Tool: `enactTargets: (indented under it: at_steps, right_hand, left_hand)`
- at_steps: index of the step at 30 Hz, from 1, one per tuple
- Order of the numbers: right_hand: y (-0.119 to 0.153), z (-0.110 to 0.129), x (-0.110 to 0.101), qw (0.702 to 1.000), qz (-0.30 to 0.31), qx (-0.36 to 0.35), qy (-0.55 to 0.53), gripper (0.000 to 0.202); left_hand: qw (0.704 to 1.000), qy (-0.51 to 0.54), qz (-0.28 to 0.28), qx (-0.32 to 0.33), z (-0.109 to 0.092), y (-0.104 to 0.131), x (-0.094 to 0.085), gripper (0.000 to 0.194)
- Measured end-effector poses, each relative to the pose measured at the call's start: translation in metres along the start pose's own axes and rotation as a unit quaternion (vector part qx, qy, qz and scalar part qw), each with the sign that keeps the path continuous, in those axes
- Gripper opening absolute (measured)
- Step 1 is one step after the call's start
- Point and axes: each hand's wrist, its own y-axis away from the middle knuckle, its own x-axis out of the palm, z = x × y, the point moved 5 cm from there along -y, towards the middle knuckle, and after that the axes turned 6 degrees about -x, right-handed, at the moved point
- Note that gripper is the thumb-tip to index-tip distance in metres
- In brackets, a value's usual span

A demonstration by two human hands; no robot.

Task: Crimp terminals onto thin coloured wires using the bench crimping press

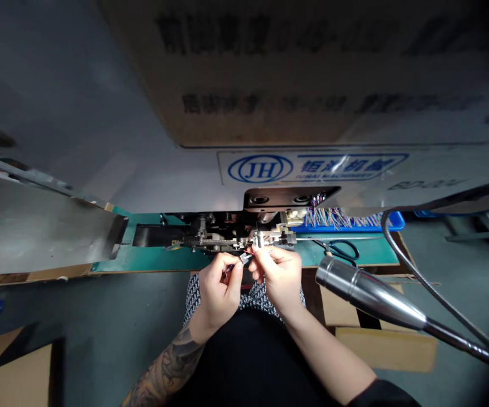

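Left to right: the left hand (221, 287) pinches a small pale connector (245, 258) between thumb and finger, just in front of the machine's metal mechanism (202, 242), over the near edge of the green worktop (136, 260). Beside it, the right hand (284, 277) has its fingers drawn narrow on thin wires (248, 252), probably the connector's own. The connector looks light, stiff and a little slippery, best gripped by its sides; the wires look soft and easily bent. Further right lie scissors (342, 250).
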Motion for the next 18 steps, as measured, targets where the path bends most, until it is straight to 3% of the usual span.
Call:
enactTargets:
  at_steps: [4, 14, 18]
  right_hand:
    - [0.000, 0.003, 0.001, 1.000, -0.006, -0.008, 0.029, 0.047]
    - [0.000, 0.008, 0.001, 0.995, 0.002, -0.060, 0.077, 0.044]
    - [-0.001, 0.011, -0.006, 0.974, 0.011, -0.166, 0.154, 0.033]
  left_hand:
    - [1.000, -0.013, -0.010, -0.004, 0.001, 0.001, -0.001, 0.009]
    - [0.999, -0.027, -0.007, 0.015, 0.000, -0.003, -0.008, 0.009]
    - [0.999, -0.024, 0.020, 0.012, 0.003, -0.004, -0.012, 0.009]
